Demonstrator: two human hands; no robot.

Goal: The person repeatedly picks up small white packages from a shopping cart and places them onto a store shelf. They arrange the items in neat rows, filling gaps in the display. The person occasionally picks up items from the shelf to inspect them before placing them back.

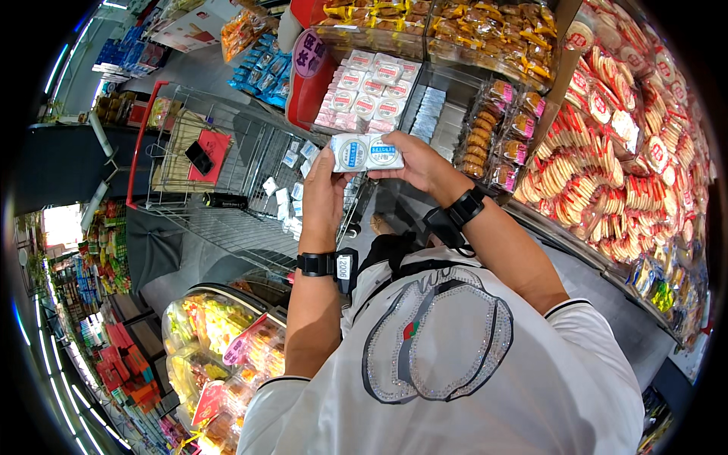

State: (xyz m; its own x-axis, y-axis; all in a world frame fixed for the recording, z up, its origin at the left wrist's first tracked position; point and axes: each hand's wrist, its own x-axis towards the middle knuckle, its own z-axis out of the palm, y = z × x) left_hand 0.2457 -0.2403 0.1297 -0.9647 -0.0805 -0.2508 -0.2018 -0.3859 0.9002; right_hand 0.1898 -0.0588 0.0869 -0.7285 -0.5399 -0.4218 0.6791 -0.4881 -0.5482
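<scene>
Two small white packets with round printed labels and blue bands are held side by side in front of me. My left hand [324, 189] is closed on the left packet [349, 154], thumb along its edge. The right packet [384, 152] sits between the thumb and fingers of my right hand [415, 161]. Just beyond them, a red display bin [303, 98] holds stacks of white and pink packets [371, 89]. To the left, several loose white packets [284, 199] lie in a wire shopping cart [227, 235].
The cart's red handle [142, 144] is at the left, near a phone [199, 158] on a red sheet. Trays of packaged cakes [478, 130] and a large counter of red-and-white wrapped snacks [599, 167] stand on the right. A snack bin [220, 326] stands lower left.
</scene>
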